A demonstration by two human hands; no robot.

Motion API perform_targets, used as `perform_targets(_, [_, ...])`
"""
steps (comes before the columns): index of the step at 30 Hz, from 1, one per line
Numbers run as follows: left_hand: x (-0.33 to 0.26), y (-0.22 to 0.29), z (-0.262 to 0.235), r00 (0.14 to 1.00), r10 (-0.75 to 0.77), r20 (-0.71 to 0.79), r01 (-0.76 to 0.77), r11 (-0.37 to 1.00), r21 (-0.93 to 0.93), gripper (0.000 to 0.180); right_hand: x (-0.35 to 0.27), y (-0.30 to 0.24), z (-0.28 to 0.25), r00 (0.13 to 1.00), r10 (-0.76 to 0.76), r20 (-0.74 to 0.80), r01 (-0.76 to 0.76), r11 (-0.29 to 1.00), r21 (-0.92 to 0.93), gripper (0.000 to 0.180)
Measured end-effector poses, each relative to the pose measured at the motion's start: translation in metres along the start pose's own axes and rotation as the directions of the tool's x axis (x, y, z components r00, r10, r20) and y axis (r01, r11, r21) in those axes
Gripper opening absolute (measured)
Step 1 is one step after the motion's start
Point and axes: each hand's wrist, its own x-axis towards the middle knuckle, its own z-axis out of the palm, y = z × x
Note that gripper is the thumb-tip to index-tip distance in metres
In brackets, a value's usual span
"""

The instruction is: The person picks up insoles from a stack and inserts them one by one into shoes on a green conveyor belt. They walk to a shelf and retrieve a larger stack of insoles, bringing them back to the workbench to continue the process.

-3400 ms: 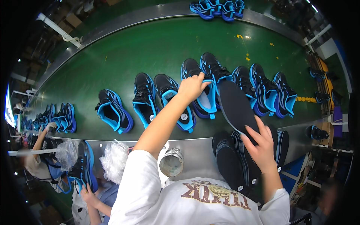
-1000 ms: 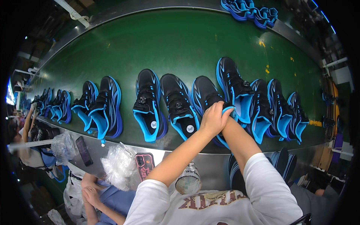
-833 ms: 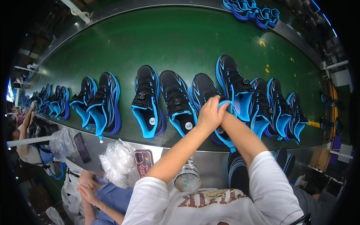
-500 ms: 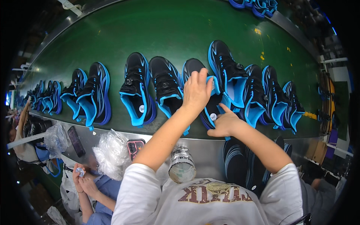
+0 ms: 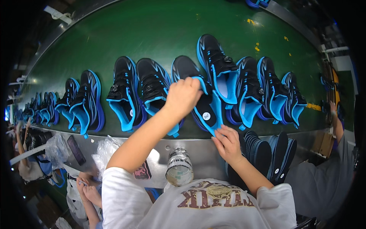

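Observation:
A row of black and blue sneakers lies on a green conveyor belt (image 5: 114, 34). My left hand (image 5: 183, 96) grips the collar of one sneaker (image 5: 198, 97) in the middle of the row. My right hand (image 5: 228, 142) pinches the sneaker's heel end, where a dark insole with a small white round sticker (image 5: 206, 116) shows in the opening. Both arms reach forward from a white printed shirt.
More sneakers lie left (image 5: 126, 97) and right (image 5: 244, 89) of the held one. A stack of dark insoles (image 5: 272, 150) stands at my right. A plastic bottle (image 5: 178, 171), a phone (image 5: 76, 149) and clear bags (image 5: 106, 150) sit on the metal ledge. Other people work at both sides.
My hands have parted: the left went up to the sneaker's collar, the right dropped to its heel. The stack of insoles has come into sight.

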Motion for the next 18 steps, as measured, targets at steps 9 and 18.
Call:
perform_targets(9, [0.001, -0.014, 0.008, 0.985, -0.012, 0.174, -0.022, 0.981, 0.192, 0.023, 0.001, 0.056, -0.044, 0.994, 0.104, -0.033, -0.109, 0.932, -0.346, 0.035])
perform_targets(18, [0.006, 0.001, 0.010, 0.957, 0.163, 0.240, -0.271, 0.797, 0.540, 0.022, 0.004, 0.156, -0.137, 0.960, 0.231, 0.157, -0.088, 0.784, -0.614, 0.033])
